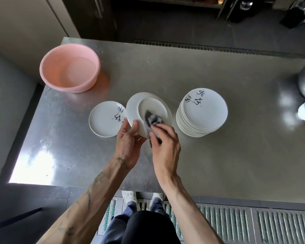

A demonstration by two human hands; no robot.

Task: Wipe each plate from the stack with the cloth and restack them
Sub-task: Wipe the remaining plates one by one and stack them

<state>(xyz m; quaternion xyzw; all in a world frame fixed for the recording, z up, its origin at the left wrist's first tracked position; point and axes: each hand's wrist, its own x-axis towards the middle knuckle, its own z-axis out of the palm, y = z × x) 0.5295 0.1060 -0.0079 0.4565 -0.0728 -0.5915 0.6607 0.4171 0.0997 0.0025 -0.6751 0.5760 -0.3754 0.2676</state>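
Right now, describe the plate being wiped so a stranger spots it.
On the steel table, look between the plate stack and the lone flat plate. The wiped plate alone is tilted, underside showing, gripped by the left hand, grey cloth pressed on it.

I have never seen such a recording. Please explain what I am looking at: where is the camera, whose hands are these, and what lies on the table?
There is no machine here: a person works with bare hands. The one picture comes from a camera worn on the head, looking down, so you see the person's own arms. The left hand holds a white plate tilted, underside showing; the right hand presses a grey cloth on it. On the steel table lie a single plate at the left, a tall stack of plates at the right, and a pink basin at the far left.
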